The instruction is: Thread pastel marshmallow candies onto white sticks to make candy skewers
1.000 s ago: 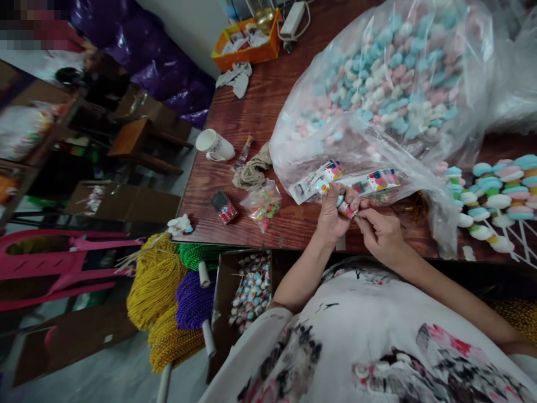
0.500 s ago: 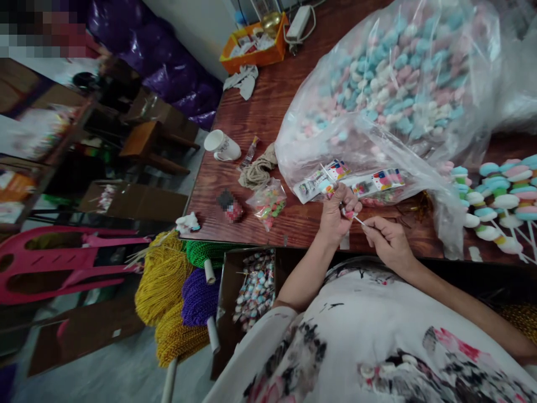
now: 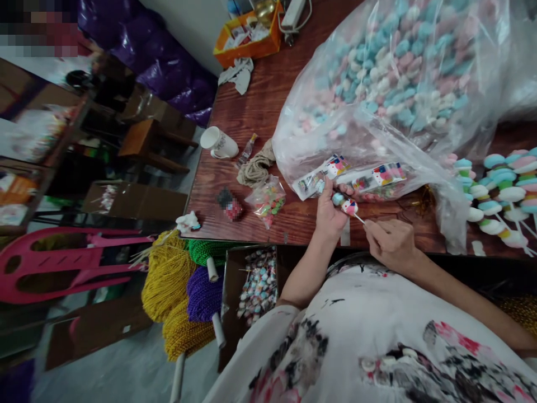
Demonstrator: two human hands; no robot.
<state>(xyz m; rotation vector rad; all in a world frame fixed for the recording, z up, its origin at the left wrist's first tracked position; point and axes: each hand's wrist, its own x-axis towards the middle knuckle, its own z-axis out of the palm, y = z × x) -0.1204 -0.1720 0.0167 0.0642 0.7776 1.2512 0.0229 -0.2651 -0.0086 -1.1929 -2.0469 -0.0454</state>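
A wrapped marshmallow skewer [image 3: 349, 207] lies across the fingers of my left hand [image 3: 329, 215], which holds its candy end. The fingers there have loosened, so the printed wrapper shows. My right hand [image 3: 391, 240] pinches the lower end of the white stick. Just beyond my left hand are printed wrappers [image 3: 388, 174], beside a large clear bag [image 3: 293, 120] of pink, blue and white marshmallows. Several unwrapped marshmallow skewers [image 3: 497, 193] lie to the right on the wooden table [image 3: 247, 224].
Left on the table are a white mug [image 3: 218, 143], a rag [image 3: 257, 168], a small bag of gummy candies [image 3: 268, 201] and an orange tray [image 3: 247, 47]. Below the edge stand a box of wrapped skewers [image 3: 258, 285], yellow cord spools [image 3: 165, 274] and a pink chair [image 3: 62, 263].
My left fingers have loosened around the candy, so more of the wrapped skewer shows. My right hand has curled more and still pinches the stick.
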